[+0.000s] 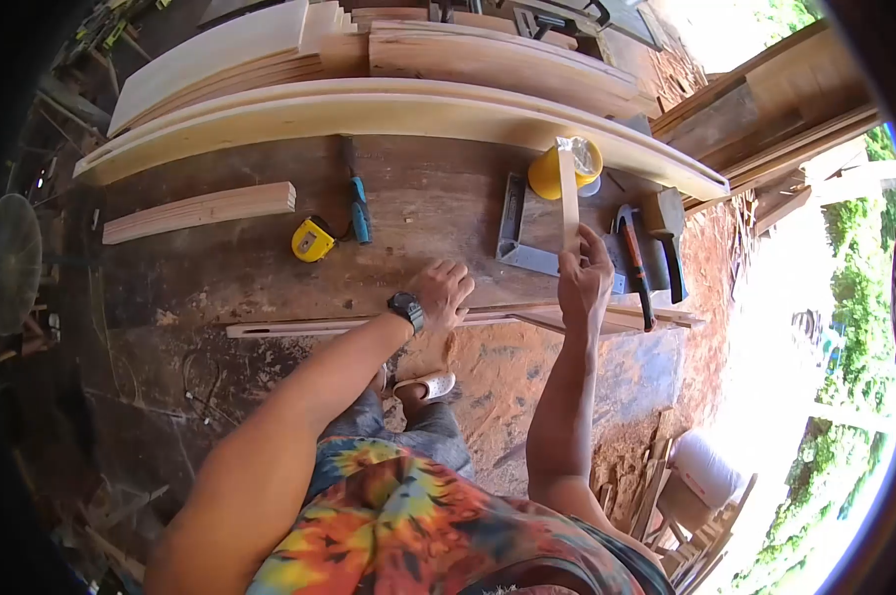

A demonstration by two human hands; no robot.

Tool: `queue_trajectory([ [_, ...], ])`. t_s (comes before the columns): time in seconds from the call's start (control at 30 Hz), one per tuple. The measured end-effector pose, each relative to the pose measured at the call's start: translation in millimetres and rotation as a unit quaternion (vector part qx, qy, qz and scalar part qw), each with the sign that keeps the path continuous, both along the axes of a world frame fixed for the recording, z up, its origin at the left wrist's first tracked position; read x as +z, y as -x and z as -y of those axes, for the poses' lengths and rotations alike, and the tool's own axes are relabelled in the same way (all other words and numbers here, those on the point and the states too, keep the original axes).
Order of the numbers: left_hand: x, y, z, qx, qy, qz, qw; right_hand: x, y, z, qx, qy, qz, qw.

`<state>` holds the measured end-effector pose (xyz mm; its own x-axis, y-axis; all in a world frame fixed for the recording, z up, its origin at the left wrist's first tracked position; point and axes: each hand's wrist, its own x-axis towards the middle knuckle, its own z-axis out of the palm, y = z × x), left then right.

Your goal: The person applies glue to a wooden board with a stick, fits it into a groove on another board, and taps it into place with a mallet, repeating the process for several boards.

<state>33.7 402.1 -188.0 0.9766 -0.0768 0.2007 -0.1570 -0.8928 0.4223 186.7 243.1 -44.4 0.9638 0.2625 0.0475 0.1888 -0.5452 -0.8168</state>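
Observation:
My right hand (585, 278) holds a thin wooden strip (568, 193) upright above the workbench (270, 268). The strip's top end reaches in front of a yellow container (549, 174). My left hand (442, 296), with a black watch on the wrist, rests flat with spread fingers on the bench's front edge, beside a long narrow wooden batten (319, 325). A metal try square (517, 243) lies just left of the right hand, and a hammer (634, 268) lies just to its right.
A yellow tape measure (311, 240) and a blue-handled tool (358, 210) lie mid-bench. A short wooden block (200, 211) sits to the left. Long curved planks (389, 109) are stacked at the back. A mallet (666, 223) lies at the right end. Red dirt ground lies below.

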Motion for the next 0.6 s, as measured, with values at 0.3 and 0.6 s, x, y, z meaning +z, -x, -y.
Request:
queue_trajectory([
  [0.3,-26.9,-7.1,7.1,0.008,-0.01,0.121,0.993,-75.2,-31.7,5.4,0.073,-0.137,0.1,0.983],
  [0.6,-17.9,-7.3,8.8,-0.007,-0.039,-0.006,0.999,-73.0,16.7,-45.0,0.031,-0.291,0.064,0.954],
])
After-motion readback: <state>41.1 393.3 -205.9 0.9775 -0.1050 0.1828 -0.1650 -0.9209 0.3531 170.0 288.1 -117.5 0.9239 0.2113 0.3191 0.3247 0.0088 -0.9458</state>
